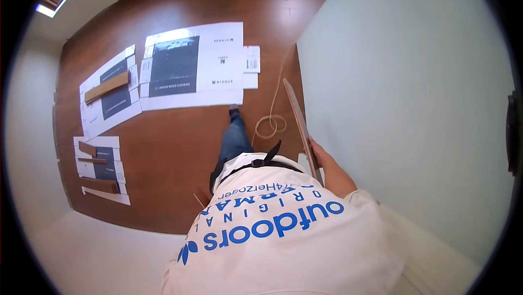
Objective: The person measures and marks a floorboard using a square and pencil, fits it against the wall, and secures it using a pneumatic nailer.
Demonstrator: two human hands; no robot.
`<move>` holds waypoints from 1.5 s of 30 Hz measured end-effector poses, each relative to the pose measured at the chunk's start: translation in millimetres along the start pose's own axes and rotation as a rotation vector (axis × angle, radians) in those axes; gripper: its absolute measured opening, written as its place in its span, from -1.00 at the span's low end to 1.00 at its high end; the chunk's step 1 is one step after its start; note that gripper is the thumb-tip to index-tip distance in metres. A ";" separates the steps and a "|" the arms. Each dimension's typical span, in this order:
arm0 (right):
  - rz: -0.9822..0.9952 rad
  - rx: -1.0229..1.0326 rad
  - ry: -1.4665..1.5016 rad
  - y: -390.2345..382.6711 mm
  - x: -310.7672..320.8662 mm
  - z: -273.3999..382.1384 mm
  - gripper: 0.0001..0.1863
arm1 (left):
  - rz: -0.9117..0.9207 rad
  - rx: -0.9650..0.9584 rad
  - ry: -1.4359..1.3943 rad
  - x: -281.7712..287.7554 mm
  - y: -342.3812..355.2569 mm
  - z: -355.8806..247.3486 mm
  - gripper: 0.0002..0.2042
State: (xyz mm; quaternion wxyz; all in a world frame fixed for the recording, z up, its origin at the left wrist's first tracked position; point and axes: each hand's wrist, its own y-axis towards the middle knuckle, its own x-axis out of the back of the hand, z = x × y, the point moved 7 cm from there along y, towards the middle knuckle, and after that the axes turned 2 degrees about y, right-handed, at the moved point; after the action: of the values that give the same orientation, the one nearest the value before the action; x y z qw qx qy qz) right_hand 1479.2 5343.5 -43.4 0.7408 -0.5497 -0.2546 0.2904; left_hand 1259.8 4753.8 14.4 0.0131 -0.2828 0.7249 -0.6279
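My right hand [321, 156] is at my right side, closed on the edge of a long brown wooden board [298, 112]. The board is tilted and runs forward from my hip beside the pale wall. Some of my fingers are hidden by the board. My left hand is not in view. At my left side, the end of a thin brown piece [200, 201] shows past my shirt; the rest of it is hidden.
Flattened white-and-dark cardboard sheets [220, 58] lie on the brown floor [174, 148]. A plank [107, 87] rests on the left sheet, and several shorter pieces [99, 185] on the near-left one. A looped beige cord [271, 126] lies beside my foot. A pale wall [403, 93] rises at right.
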 end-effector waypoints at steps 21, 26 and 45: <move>0.029 0.056 0.322 174.9 -60.8 618.3 -0.02 | -0.467 -0.677 0.129 477.8 314.1 -906.1 -0.61; 0.052 0.031 0.238 181.5 -46.0 802.0 -0.18 | -0.129 -0.395 0.263 426.7 357.2 -966.4 -0.61; -0.254 0.007 1.042 302.5 94.7 1094.1 -0.03 | -0.100 -0.880 0.717 478.9 541.3 -1875.6 -0.63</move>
State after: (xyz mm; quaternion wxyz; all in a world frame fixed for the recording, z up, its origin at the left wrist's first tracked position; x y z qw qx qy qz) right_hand 738.2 6208.6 -37.8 0.8001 -0.5834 0.0833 -0.1123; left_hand -57.1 6271.2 74.4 -0.3828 -0.0648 0.8629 -0.3234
